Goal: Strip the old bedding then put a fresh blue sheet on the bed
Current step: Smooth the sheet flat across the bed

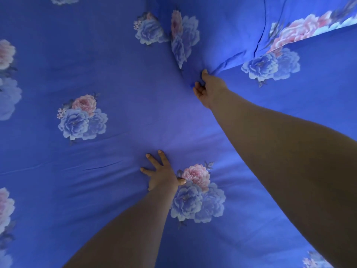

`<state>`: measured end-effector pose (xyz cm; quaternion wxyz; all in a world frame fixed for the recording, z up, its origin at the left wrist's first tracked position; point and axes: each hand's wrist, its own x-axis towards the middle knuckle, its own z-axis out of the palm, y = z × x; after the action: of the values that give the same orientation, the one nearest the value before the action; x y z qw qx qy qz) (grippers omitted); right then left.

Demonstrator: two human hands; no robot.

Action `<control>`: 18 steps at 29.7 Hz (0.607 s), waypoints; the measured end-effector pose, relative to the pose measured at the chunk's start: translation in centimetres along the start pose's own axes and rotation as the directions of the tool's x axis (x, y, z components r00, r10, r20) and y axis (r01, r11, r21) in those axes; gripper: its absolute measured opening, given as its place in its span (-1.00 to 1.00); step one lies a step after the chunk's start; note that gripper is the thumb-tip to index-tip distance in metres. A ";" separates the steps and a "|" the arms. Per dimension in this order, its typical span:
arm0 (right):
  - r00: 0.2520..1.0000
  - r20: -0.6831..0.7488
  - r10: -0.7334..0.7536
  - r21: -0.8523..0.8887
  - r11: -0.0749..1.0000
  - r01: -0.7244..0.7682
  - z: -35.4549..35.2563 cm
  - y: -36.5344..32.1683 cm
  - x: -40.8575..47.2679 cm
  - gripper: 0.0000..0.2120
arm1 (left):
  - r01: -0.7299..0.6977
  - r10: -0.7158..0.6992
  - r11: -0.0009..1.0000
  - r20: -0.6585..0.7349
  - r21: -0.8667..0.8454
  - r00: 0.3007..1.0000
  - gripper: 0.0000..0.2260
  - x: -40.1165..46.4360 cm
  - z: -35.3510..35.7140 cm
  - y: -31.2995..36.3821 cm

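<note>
The blue sheet [119,74] is already on the bed and fills nearly the whole view; what is left looks like smoothing and squaring it.

The left hand [161,172] lies flat on the sheet, fingers straight and spread, holding nothing; I judge it is there as an anchor, pinning the cloth so the pull above does not drag the whole sheet, and the fine creases fanning out from under it fit that reading.

Up and to the right of it, well apart, the right hand [207,88] pinches a fold of sheet between curled fingers and thumb; ridges run upward from this grip, so the cloth is bunched and drawn taut there. Just beyond the right hand, up and to its right, a flap [241,31] of the same print lies over the sheet, its corner close to the fingers; whether the pinched cloth is that corner or the layer under it I cannot tell.

Counted: two hands, two bare forearms, one sheet, one flap; three whole flower clusters, with more cut off by the frame or creased.
</note>
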<state>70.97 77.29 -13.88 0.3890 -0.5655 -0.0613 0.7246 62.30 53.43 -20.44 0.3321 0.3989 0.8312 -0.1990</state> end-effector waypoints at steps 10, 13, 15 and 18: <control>0.967 -0.156 -0.202 -0.503 0.859 0.098 -7.0 5.6 -1.4 -0.74 | -0.034 0.034 0.999 -0.011 -0.021 0.999 0.17 0.1 -0.1 -0.4; 0.951 -0.124 -0.282 -0.525 0.832 0.178 -10.3 7.3 -5.0 -0.78 | -0.069 0.068 0.997 -0.021 -0.033 0.997 0.15 -0.3 -0.3 -1.0; 0.955 -0.084 -0.285 -0.490 0.846 0.210 -13.1 9.2 -8.8 -0.71 | -0.110 0.105 0.989 -0.056 -0.099 0.993 0.04 -0.5 0.1 -1.9; 0.969 -0.047 -0.244 -0.604 0.780 0.167 -18.8 14.6 -14.4 -0.71 | -0.168 0.106 0.913 -0.181 -0.372 0.978 -0.31 -1.0 0.0 -4.8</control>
<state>80.87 51.47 -17.11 0.2717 -0.6919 -0.3227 0.5859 58.89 50.02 -19.45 0.3509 0.3978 0.8474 0.0242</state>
